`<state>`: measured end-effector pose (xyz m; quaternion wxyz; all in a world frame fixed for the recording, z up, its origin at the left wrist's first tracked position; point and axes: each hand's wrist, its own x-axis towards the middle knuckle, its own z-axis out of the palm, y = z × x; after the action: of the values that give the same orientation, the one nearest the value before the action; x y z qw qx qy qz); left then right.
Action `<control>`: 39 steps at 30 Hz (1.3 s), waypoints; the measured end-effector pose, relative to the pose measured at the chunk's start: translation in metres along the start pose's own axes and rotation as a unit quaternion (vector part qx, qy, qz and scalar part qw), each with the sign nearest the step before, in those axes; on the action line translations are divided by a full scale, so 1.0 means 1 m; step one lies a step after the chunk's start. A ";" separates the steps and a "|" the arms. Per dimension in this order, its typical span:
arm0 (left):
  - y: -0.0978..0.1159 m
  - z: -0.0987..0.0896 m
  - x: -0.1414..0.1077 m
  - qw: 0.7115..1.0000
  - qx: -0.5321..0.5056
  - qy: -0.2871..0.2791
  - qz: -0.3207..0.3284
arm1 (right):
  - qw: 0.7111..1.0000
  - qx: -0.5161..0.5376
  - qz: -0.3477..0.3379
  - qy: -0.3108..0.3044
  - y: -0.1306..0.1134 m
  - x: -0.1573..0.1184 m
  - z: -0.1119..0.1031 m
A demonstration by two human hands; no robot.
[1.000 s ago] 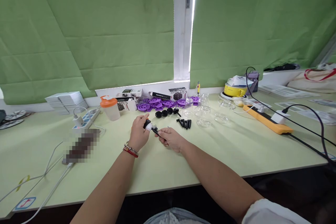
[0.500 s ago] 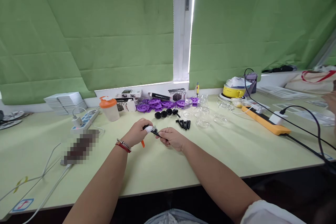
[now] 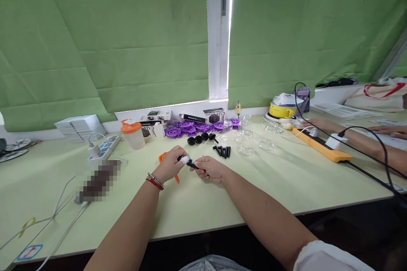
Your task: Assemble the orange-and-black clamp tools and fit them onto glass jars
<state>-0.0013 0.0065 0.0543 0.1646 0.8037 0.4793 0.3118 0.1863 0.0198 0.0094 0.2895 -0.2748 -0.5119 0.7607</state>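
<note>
My left hand (image 3: pixel 172 164), its thumb wrapped in white, is closed on one end of a small black part (image 3: pixel 192 164). The fingers of my right hand (image 3: pixel 210 169) pinch the other end of this part; its exact kind is not clear. Beneath my left hand lies an orange object (image 3: pixel 177 179), mostly covered, with bits showing on both sides. Beyond my hands are several short black tubes (image 3: pixel 226 151) and a row of round black knobs (image 3: pixel 198 138). Purple wheel-shaped parts (image 3: pixel 187 127) lie behind these.
Clear glass-like pieces (image 3: pixel 246 149) stand right of the tubes. An orange-lidded shaker cup (image 3: pixel 132 134) and a white power strip (image 3: pixel 108 147) are at left. An orange power strip (image 3: pixel 321 145) with cables is at right, near another person's arms (image 3: pixel 365 140).
My left hand has turned slightly, and more of the orange object shows beneath it. The black part tilts a little differently. Another person's arms have come onto the table at right.
</note>
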 end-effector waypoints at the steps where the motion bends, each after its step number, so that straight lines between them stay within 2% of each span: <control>1: 0.000 0.001 0.000 1.000 0.006 -0.002 0.004 | 1.000 0.000 -0.003 0.002 0.000 0.000 0.001; 5: 0.002 0.004 0.001 1.000 0.024 -0.005 0.016 | 1.000 0.001 -0.016 0.008 -0.001 -0.001 0.007; 11: 0.004 0.008 -0.001 0.999 -0.027 0.020 0.010 | 1.000 -0.021 -0.019 -0.002 -0.003 -0.001 0.011; 22: 0.017 0.015 0.001 0.998 -0.054 -0.035 -0.009 | 0.997 -0.082 -0.011 -0.005 -0.008 -0.004 0.014; 25: 0.019 0.016 0.004 0.998 -0.056 -0.018 0.000 | 0.996 -0.079 -0.039 0.013 -0.008 -0.003 0.018; 28: 0.018 0.015 0.004 0.999 -0.005 0.038 0.001 | 0.995 -0.057 -0.066 0.038 -0.007 0.000 0.023; 31: 0.018 0.018 0.000 0.992 0.090 0.084 0.003 | 0.991 -0.018 -0.094 0.095 -0.008 0.005 0.023; 35: 0.020 0.033 -0.007 0.980 0.185 0.074 0.015 | 0.984 0.026 -0.100 0.145 -0.008 0.009 0.020; 39: 0.021 0.049 -0.006 0.970 0.219 0.108 0.000 | 0.983 0.025 -0.099 0.155 -0.005 0.010 0.023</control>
<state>0.0424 -0.0074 0.0273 -0.0682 0.7816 0.5509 0.2846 0.1641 0.0145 0.0203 0.4461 -0.3300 -0.4660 0.6892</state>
